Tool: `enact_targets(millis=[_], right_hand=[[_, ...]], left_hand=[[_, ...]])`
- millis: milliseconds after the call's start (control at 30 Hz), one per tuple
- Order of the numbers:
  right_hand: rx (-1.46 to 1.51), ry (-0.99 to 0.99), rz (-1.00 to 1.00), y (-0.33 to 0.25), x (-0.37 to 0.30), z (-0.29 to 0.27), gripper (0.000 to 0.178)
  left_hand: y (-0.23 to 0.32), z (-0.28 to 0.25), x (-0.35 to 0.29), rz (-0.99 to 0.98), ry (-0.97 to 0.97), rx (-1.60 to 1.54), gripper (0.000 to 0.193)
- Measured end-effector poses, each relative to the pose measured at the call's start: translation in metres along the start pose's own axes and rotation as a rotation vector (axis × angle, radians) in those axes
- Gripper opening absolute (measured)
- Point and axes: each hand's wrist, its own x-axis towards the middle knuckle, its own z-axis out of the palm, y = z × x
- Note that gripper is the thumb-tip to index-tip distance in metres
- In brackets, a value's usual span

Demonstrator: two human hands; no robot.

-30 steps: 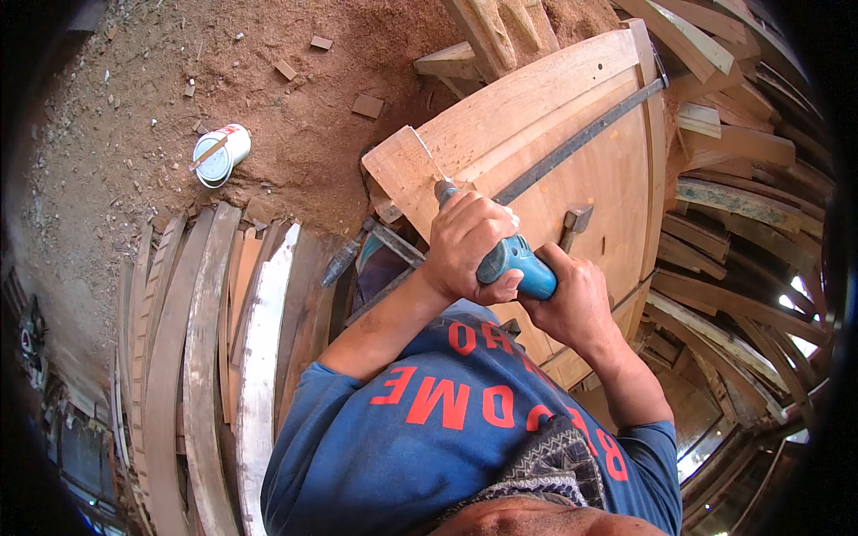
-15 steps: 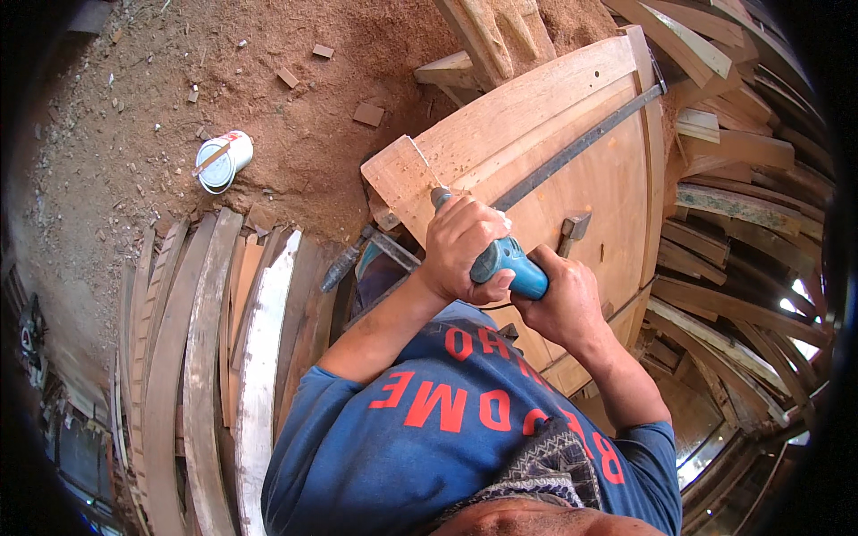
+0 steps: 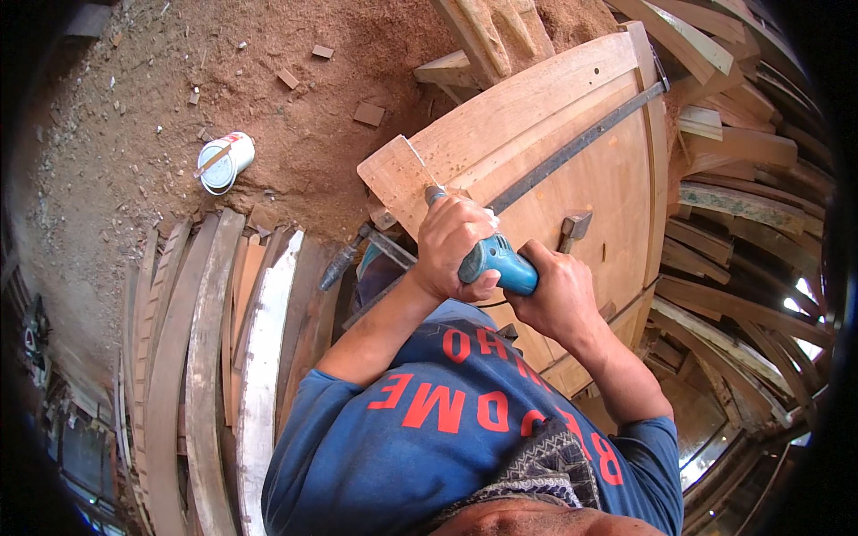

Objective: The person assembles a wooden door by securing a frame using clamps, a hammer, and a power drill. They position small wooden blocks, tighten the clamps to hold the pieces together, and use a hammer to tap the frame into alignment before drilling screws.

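A teal power drill lies across the near left part of a curved wooden panel. My left hand is wrapped round its front body, just behind the dark chuck. On its rear end, to the right, my right hand is closed. The chuck points at the panel's framed edge, beside a pale joint line dusted with wood shavings. Whether the bit is inside the wood cannot be made out. A long dark metal bar clamp spans the panel, and a hammer rests on it right of my hands.
A white bucket with a stick across its lid stands on the sawdust-covered ground at left. Curved planks lie at lower left. Stacked timber crowds the right. Another clamp juts out at the panel's left corner.
Both hands and the drill have shifted slightly left, and the drill's rear end has dipped a little toward me. The grip is the same.
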Motion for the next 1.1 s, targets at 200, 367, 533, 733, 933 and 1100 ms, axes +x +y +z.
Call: enact_targets(millis=[200,367,533,733,933,1100], right_hand=[[0.008,-0.006,0.025,0.001,0.002,0.003,0.027],[0.012,0.008,0.022,0.002,0.002,0.005,0.027],[0.015,0.011,0.038,0.002,0.001,0.01,0.026],[0.054,0.029,0.072,0.001,-0.002,0.017,0.026],[0.077,0.077,0.097,-0.001,-0.006,0.026,0.026],[0.008,0.042,0.073,0.002,-0.001,0.02,0.026]], left_hand=[[-0.003,0.0,0.0,0.002,-0.008,0.003,0.053],[-0.005,0.001,-0.002,0.004,-0.001,-0.006,0.053],[-0.005,-0.001,-0.002,-0.008,-0.017,-0.003,0.052],[-0.006,-0.002,-0.003,-0.029,-0.05,-0.012,0.05],[-0.005,-0.006,-0.002,-0.04,-0.092,-0.017,0.05],[-0.006,-0.002,-0.006,-0.051,-0.038,-0.008,0.049]])
